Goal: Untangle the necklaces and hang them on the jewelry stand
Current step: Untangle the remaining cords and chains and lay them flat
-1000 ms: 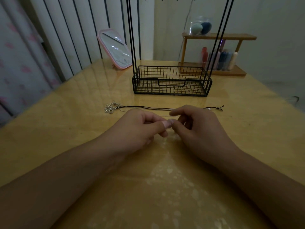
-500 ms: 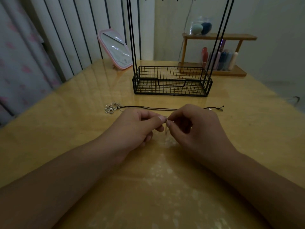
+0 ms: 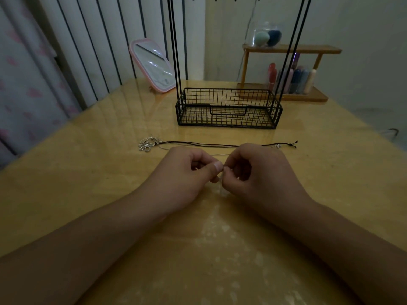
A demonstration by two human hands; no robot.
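Both hands are right up against each other just in front of the jewelry stand (image 3: 228, 111), left hand (image 3: 187, 175) and right hand (image 3: 259, 175) each pinching a bit of thin silver chain (image 3: 217, 154) between thumb and curled fingers. The black cord necklace (image 3: 209, 144) lies stretched across the surface (image 3: 88, 172) between hands and stand, silver pendant (image 3: 148, 143) at its left end.

No text, label, brand, number or sign can be read on anything in view.
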